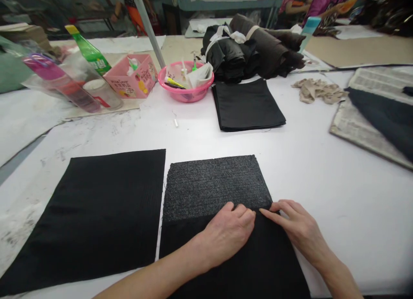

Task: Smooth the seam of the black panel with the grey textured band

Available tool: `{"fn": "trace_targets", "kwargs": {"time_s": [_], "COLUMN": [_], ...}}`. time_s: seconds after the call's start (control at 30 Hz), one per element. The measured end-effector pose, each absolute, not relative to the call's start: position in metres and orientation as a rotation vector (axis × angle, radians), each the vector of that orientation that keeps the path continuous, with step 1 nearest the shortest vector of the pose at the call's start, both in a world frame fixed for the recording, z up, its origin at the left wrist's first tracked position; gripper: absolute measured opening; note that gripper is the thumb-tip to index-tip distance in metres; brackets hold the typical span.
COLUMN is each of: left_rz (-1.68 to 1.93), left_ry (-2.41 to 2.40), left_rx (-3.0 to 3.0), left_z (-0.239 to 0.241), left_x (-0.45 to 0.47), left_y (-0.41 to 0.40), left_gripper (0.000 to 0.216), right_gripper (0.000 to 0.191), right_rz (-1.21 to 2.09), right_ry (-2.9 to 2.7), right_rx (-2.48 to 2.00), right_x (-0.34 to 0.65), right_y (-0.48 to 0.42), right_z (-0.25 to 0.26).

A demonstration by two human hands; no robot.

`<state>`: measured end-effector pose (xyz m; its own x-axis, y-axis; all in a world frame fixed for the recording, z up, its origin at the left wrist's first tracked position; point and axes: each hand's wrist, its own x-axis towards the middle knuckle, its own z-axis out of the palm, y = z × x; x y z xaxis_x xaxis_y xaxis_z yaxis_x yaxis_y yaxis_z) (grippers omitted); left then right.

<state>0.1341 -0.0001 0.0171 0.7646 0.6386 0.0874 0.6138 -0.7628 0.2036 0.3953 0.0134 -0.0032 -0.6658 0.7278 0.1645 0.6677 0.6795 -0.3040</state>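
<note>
A dark grey textured fabric sheet (213, 185) lies on the white table (322, 170) in front of me, with a smooth black fabric piece (258, 256) over its near half. My left hand (227, 234) rests on the black piece's far edge, fingers curled down and pressing. My right hand (295, 228) lies beside it at the right edge, fingers stretched flat, the index tip touching the left hand's fingers. Left of these lies a separate black fabric rectangle (93, 217).
A stack of black fabric squares (247, 105) sits mid-table, dark fabric rolls (254, 47) behind it. A pink bowl (185, 86), pink box (132, 77), green bottle (90, 53) and plastic cups stand at the back left. Beige scraps (318, 90) and dark cloth on newspaper (377, 114) lie right. People sit at the far back.
</note>
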Motion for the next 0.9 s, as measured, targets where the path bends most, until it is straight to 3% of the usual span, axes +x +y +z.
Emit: {"fn": "trace_targets", "kwargs": {"time_s": [0.9], "left_rz": [0.339], "left_ry": [1.051], "left_rx": [2.759], "left_z": [0.01], "left_x": [0.142], "left_y": [0.001], "left_gripper": [0.025], "right_gripper": [0.033], "right_rz": [0.515], "right_ry": [-2.446], "right_rx": [-1.128], "right_x": [0.41], "right_y": [0.015], "right_z": [-0.008]}}
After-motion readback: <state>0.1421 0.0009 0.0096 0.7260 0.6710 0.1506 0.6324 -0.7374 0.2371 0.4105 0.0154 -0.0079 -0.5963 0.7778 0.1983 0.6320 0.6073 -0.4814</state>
